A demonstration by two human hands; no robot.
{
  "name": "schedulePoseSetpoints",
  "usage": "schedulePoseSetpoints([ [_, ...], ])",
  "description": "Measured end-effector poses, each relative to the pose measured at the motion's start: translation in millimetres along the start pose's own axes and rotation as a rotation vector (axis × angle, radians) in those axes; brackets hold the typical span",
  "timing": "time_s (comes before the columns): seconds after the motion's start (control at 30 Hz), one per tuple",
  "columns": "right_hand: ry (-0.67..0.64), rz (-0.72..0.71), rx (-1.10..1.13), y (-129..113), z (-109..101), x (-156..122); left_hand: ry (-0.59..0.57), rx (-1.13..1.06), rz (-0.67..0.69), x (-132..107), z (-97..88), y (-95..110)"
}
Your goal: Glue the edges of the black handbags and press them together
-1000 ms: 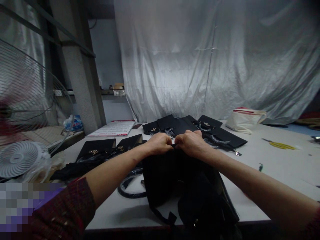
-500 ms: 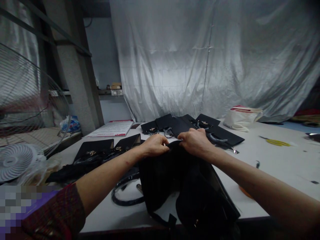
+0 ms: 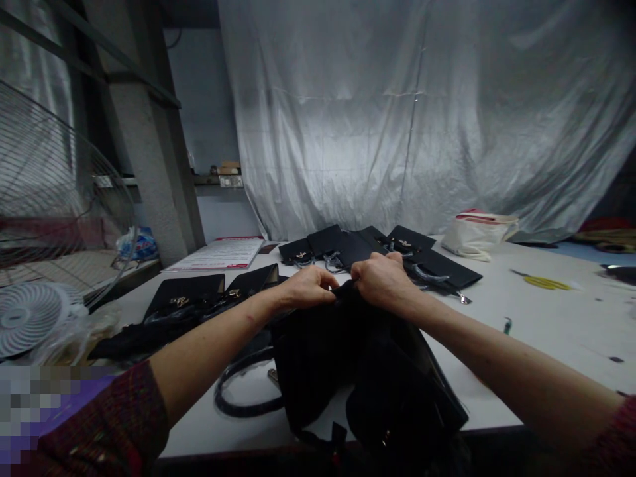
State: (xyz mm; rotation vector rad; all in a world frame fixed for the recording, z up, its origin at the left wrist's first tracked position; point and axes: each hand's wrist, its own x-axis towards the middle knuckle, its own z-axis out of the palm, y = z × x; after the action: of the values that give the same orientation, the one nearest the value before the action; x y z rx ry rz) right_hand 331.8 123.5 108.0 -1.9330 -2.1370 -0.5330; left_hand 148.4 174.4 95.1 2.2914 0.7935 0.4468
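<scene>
A black bag (image 3: pixel 368 371) stands on the white table (image 3: pixel 556 331) right in front of me, reaching over the near edge. My left hand (image 3: pixel 305 286) and my right hand (image 3: pixel 380 279) both grip its top edge, fingers curled tight, nearly touching each other. A black strap loop (image 3: pixel 238 391) lies on the table just left of the bag.
Several flat black bags with gold clasps lie at the back (image 3: pixel 377 248) and at the left (image 3: pixel 199 298). A white pouch (image 3: pixel 477 233) sits at the back right, a yellow tool (image 3: pixel 544 283) to the right. Fans (image 3: pixel 30 311) stand at the left. A silver sheet hangs behind.
Both hands stay on the bag's top edge, shifting only slightly. The strap loop on the table has slid a little to the left.
</scene>
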Motion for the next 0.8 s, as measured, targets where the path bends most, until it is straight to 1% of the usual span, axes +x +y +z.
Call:
schedulePoseSetpoints([
  [0.03, -0.001, -0.005, 0.005, -0.8, -0.8, -0.5, -0.006, -0.01, -0.004, 1.3, -0.6, 1.1],
  [0.1, 0.0, -0.017, 0.014, -2.8, -1.7, -1.4, 0.026, -0.01, -0.017, 7.6, 0.4, 2.0],
  [0.17, 0.0, -0.027, 0.027, -4.9, -2.1, -1.8, 0.068, -0.014, -0.02, 17.7, 4.2, 1.6],
  [0.23, -0.001, -0.038, 0.05, -5.6, -2.9, -1.9, 0.068, -0.019, -0.022, 27.8, 8.6, 1.1],
  [0.27, 0.0, -0.043, 0.066, -4.6, -3.7, -2.1, 0.075, -0.008, -0.034, 31.5, 10.3, 1.2],
  [0.33, 0.007, -0.045, 0.111, 1.7, -5.5, -2.7, 0.137, 0.067, -0.09, 34.0, 11.5, 2.4],
  [0.37, 0.024, -0.032, 0.174, 7.4, -6.3, -3.1, 0.185, 0.119, -0.127, 32.7, 11.1, 3.3],
  [0.43, 0.087, 0.019, 0.375, 22.9, -6.1, -3.8, 0.27, 0.216, -0.188, 26.7, 9.2, 4.7],
  [0.5, 0.145, 0.086, 0.59, 39.6, -3.0, -4.7, 0.318, 0.268, -0.218, 19.1, 7.3, 5.2],
  [0.53, 0.153, 0.113, 0.665, 46.4, -0.7, -5.3, 0.337, 0.279, -0.227, 15.8, 6.8, 5.1],
  [0.6, 0.125, 0.13, 0.725, 54.1, 2.9, -7.9, 0.371, 0.287, -0.239, 11.6, 6.7, 4.6],
  [0.67, 0.084, 0.113, 0.728, 53.9, 2.4, -12.5, 0.398, 0.293, -0.248, 9.6, 6.7, 4.1],
  [0.73, 0.067, 0.095, 0.702, 50.1, -3.8, -19.2, 0.417, 0.295, -0.259, 7.4, 4.8, 2.7],
  [0.8, 0.083, 0.097, 0.699, 47.5, -13.8, -28.3, 0.438, 0.287, -0.281, 2.3, -0.4, -1.3],
])
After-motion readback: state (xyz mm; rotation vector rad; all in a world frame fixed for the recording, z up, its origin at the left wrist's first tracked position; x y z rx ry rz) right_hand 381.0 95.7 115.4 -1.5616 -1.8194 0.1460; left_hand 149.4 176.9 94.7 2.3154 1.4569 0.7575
